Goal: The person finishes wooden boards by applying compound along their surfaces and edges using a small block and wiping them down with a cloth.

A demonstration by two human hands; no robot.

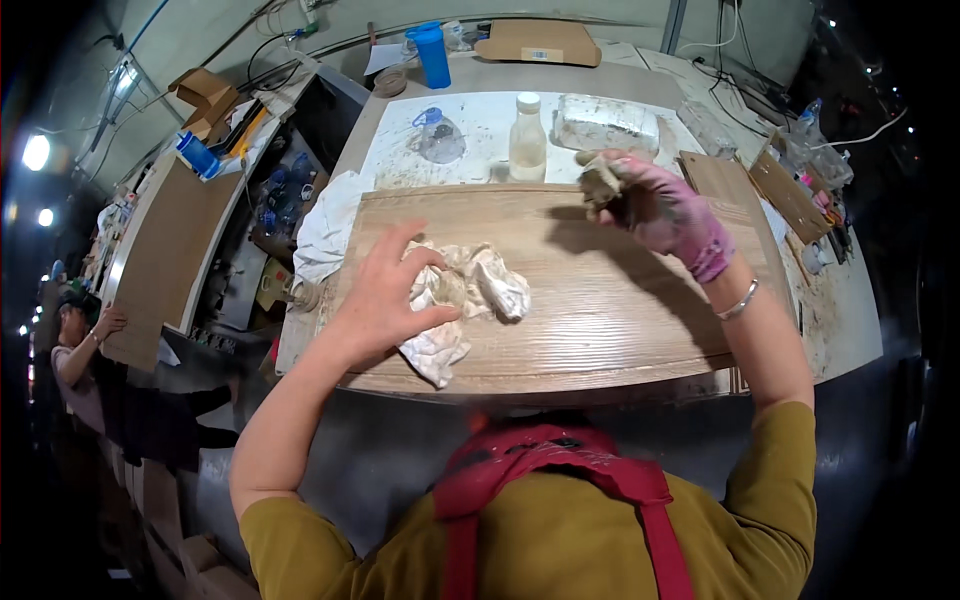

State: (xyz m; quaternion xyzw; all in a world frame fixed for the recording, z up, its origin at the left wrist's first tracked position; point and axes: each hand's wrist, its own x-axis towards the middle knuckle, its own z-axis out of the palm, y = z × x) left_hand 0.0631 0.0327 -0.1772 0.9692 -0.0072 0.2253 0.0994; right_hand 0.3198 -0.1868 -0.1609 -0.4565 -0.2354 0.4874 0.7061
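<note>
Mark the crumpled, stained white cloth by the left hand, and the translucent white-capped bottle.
Crumpled, stained white cloth (488, 276): head view, on its right-side folds.
Translucent white-capped bottle (528, 142): head view, middle of its body.

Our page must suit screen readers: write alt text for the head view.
A pink-gloved right hand holds a stained, crumpled rag above a wood-grain board, while the bare left hand spreads its fingers over a crumpled white cloth. Behind the board stand a white-capped bottle and a tall blue container.
</note>
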